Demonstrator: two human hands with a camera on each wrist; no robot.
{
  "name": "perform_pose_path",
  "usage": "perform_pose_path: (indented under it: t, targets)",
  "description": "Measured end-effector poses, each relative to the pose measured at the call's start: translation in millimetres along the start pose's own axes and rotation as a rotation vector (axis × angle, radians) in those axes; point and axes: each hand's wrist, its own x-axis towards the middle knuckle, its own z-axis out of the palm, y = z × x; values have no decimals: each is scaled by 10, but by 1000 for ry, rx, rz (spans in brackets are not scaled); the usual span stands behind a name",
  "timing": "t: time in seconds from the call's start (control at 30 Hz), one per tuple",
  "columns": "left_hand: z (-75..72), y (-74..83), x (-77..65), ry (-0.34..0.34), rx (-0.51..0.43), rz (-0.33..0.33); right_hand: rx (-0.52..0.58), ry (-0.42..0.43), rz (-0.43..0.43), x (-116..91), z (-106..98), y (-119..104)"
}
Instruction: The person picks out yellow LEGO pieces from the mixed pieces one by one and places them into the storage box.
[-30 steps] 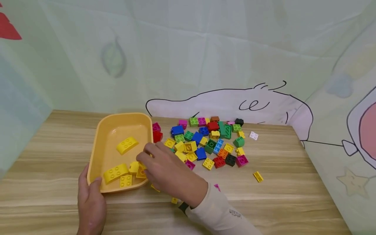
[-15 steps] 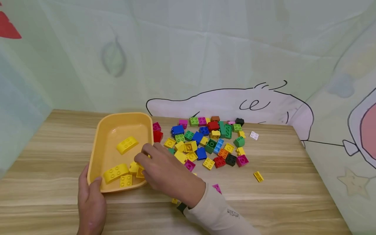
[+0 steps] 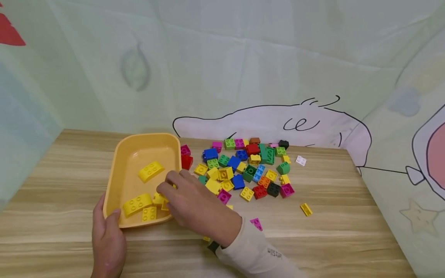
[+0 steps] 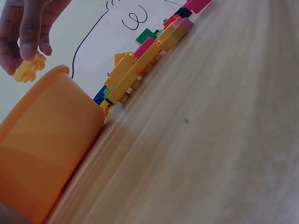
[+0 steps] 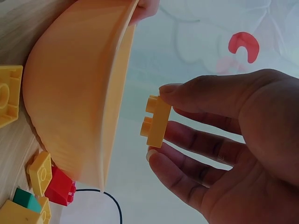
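My left hand point(image 3: 109, 241) grips the near left corner of a yellow plastic tub point(image 3: 121, 162), thumb over the rim. Several yellow toy bricks lie in it, among them a curved brick point(image 3: 150, 172) and a longer curved one point(image 3: 137, 204). Over the tub's right side is my right hand point(image 3: 199, 206), which hides part of the rim. In the right wrist view, thumb and fingertips pinch a small yellow brick point(image 5: 160, 122) by its ends, studs toward the tub. The left wrist view shows this brick point(image 4: 30, 68) just above the rim.
Many coloured bricks are scattered right of the tub, including a blue brick point(image 3: 238, 182) and a red brick point(image 3: 259, 191). A yellow brick point(image 3: 306, 209) and a white one point(image 3: 301, 160) lie apart. A printed cloth point(image 3: 215, 77) hangs behind the table.
My right hand has shifted slightly left over the tub, uncovering more of a pink triangular brick on the table. My left hand and the tub stay put.
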Motion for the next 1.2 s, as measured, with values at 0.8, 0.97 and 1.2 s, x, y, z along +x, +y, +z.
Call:
perform_pose_path:
  t: [0.8, 0.97, 1.2]
  targets:
    - [-5, 9, 14, 7, 20, -31, -5, 19, 0, 3, 5, 15]
    - [-11, 1, 11, 4, 18, -31, -8, 14, -8, 11, 11, 11]
    - [-2, -1, 10, 12, 2, -9, -8, -13, -1, 34, 17, 13]
